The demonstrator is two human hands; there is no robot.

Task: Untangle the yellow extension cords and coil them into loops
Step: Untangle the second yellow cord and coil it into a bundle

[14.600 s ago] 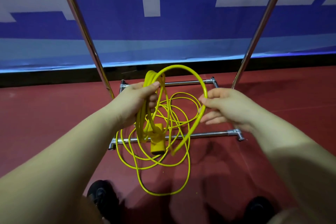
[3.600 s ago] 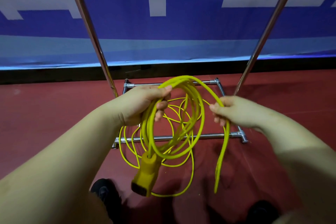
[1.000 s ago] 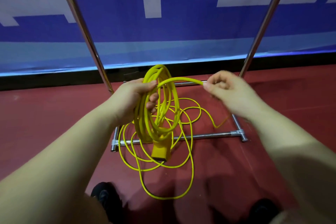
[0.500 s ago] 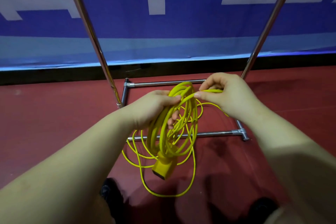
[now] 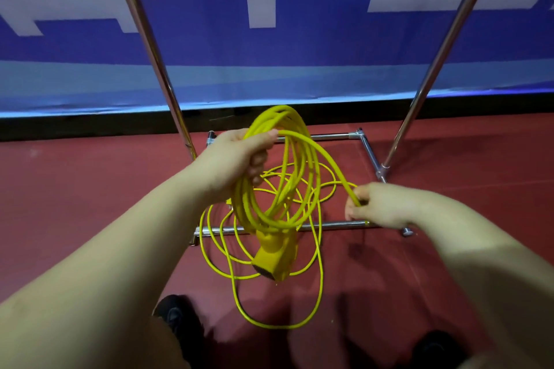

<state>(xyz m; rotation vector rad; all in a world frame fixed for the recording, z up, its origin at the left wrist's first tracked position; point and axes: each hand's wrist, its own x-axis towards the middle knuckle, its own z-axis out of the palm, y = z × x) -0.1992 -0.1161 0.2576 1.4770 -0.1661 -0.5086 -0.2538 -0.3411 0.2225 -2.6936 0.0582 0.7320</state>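
Observation:
A yellow extension cord hangs as a coil (image 5: 269,177) of several loops from my left hand (image 5: 236,162), which grips the top of the loops. Its yellow socket block (image 5: 274,257) dangles at the bottom of the coil. One strand arcs from the coil's top down to my right hand (image 5: 377,204), which pinches it low at the right. Thinner yellow cord (image 5: 317,287) lies in loose tangled loops on the red floor beneath.
A chrome rack base (image 5: 338,224) frames the cord on the floor, with two slanted chrome poles (image 5: 150,39) rising left and right. A blue banner wall (image 5: 269,54) stands behind. My dark shoes (image 5: 177,317) are at the bottom edge.
My right hand has dropped from beside the left hand, down and to the right, along the strand. The left hand has lifted the coil a little.

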